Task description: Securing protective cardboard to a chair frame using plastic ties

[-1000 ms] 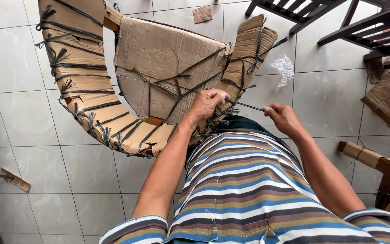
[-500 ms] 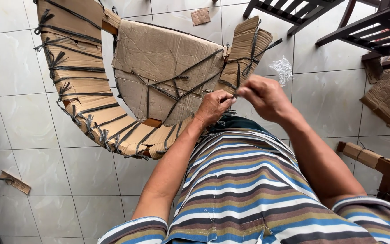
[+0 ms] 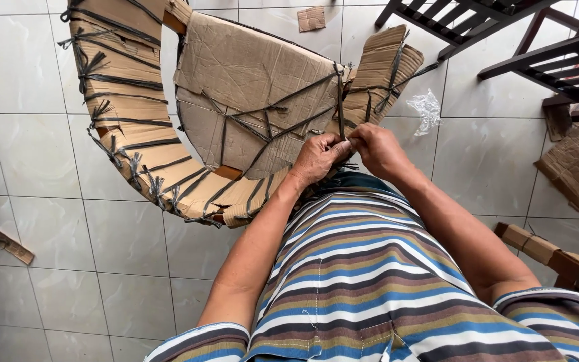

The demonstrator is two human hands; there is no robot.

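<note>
- The dark strap runs down over the edge of the cardboard-wrapped chair, and its lower end comes just to my hands, at the near right side of the seat, close in front of my belly.
- My left hand is closed, thumb and first fingers pinched together on the strap's end, so the strap stays tight against the cardboard.
- My right hand is touching the left one, fingers curled in and pinching at the same place; exactly what part it grips I cannot tell, because the knuckles hide it.
- Both hands are together because the strap is thin and it needs two grips very near each other.
- The chair lies tipped toward me on the tiled floor, so the strapped edge is within my reach.
- Many other dark straps cross the curved cardboard arm, holding the wrapping on.
- A crumpled clear plastic piece lies on the floor to the right, and dark wooden furniture stands behind it, well apart.
</note>
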